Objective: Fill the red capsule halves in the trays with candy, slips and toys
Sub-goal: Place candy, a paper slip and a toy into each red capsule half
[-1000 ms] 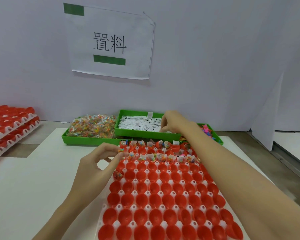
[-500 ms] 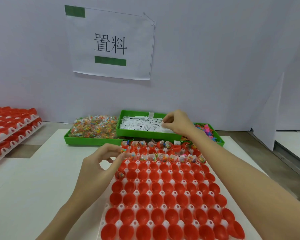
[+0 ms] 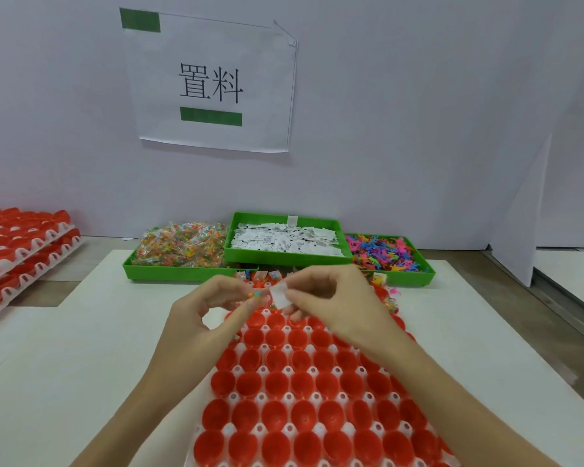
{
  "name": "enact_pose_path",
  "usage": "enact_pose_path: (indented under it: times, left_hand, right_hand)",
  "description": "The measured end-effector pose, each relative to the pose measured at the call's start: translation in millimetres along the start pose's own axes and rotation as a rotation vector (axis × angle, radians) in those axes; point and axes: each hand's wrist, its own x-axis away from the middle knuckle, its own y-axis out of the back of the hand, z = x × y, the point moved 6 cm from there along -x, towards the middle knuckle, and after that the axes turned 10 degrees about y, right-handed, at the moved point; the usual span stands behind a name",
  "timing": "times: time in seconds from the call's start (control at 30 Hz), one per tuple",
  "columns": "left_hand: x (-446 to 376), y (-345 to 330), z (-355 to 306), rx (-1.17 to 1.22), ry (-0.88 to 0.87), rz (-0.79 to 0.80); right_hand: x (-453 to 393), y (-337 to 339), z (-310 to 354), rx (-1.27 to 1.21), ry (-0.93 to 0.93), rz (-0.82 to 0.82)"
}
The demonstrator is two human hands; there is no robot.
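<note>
Now both hands meet over the far end of the capsule tray (image 3: 230, 429), mid-frame.

Right hand (image 3: 334, 305) pinches one white slip (image 3: 280, 295) between thumb and fingers; left hand (image 3: 209, 318) has its fingertips pinched on a small candy packet (image 3: 255, 294), touching that slip. Below them the red capsule halves (image 3: 277, 382) sit open in rows toward the bottom edge, and the few at the far end carry fillings. Three green bins line the back: candy (image 3: 179, 247) at left, slips (image 3: 284, 239) in the centre, raised, and toys (image 3: 385, 252) at right. Two stacked trays (image 3: 21, 244) of red halves rest at the left edge. One paper sign (image 3: 213, 82) hangs upper centre.
</note>
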Motion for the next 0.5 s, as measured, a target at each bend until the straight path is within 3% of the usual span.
enact_pose_path:
  times: [0.13,0.37,0.5]
  left_hand:
    - [5,-11,-2,0.070,0.030,0.095]
    - [6,-11,-1,0.179,0.105,0.091]
    - [6,-9,1,0.138,0.120,0.081]
  right_hand:
    - [20,-11,7,-0.020,0.034,-0.009]
    - [25,-14,6,-0.181,-0.032,0.020]
    - [13,8,-5,-0.068,-0.052,-0.029]
